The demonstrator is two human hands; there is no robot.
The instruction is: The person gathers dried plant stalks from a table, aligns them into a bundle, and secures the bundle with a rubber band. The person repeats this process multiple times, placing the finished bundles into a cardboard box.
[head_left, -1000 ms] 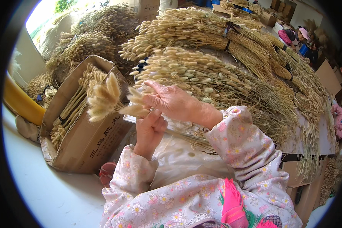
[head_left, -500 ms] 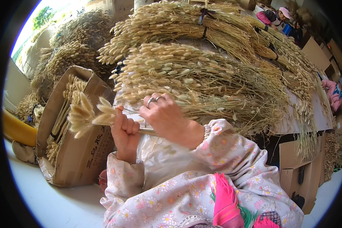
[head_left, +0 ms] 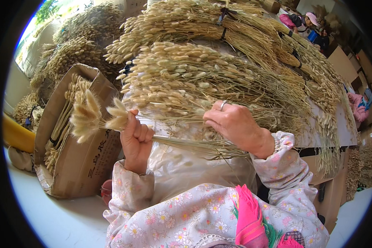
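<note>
My left hand (head_left: 135, 138) is closed around a small bunch of dried bunny-tail grass (head_left: 87, 118). Its fluffy heads point left, and the bare stems (head_left: 194, 143) trail out to the right, below my right hand. Over the near edge of a loose heap of bunny-tail grass (head_left: 194, 74) is my right hand (head_left: 239, 127), a ring on one finger. Its thumb and fingers are pinched together among the stalks; what they hold, if anything, is too fine to make out.
A cardboard box (head_left: 80, 165) with tied bunches stands at the left. Tied bundles (head_left: 186, 22) lie across the far table, and more grass is stacked at far left (head_left: 76, 58). Translucent plastic (head_left: 194, 169) covers my lap. Two other people (head_left: 304, 27) are at the right.
My right hand has moved right, away from my left hand, and now pinches at the heap. The bunch's stems have come into view. My left hand still grips the bunch, nearly unmoved.
</note>
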